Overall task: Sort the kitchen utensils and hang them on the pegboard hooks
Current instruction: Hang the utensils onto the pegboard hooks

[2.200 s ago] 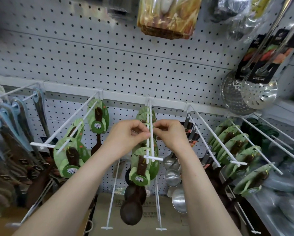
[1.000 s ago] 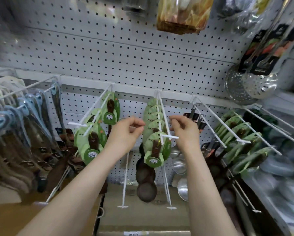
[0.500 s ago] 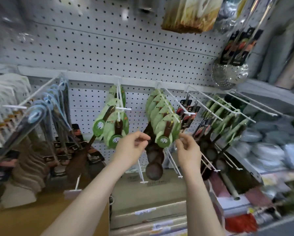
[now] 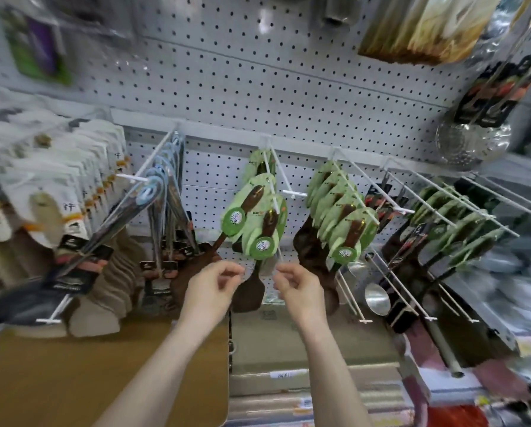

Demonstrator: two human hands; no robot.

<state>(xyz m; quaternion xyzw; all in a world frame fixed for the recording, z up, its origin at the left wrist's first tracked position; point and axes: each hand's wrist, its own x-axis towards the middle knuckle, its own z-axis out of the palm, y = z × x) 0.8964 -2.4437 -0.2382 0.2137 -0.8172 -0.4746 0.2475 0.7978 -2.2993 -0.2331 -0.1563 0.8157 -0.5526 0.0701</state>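
— Where were the dark brown wooden spatulas on green oval cards [image 4: 259, 232]?

— They hung in a bunch on a white wire double hook [image 4: 273, 180] of the white pegboard [image 4: 258, 87], blades down. The frontmost blade hung between the two hands.

— And the hands?

— Both reached up from below on bare forearms, just under the bunch. The left hand [image 4: 212, 288] had its fingers half curled, thumb and forefinger tips close together, with nothing visible between them. The right hand [image 4: 299, 288] mirrored it, fingertips up by a thin white wire [image 4: 278, 255] under the cards. Blur hid whether it pinched anything.

— What was around them?

— A second bunch of green-carded spatulas [image 4: 344, 220] hung just to the right, with a shiny steel ladle [image 4: 377, 298] lower down. A perforated steel skimmer [image 4: 470, 146] hung high on the right and blue-looped dark utensils [image 4: 162, 186] to the left. A brown cardboard box [image 4: 73, 380] sat beneath.
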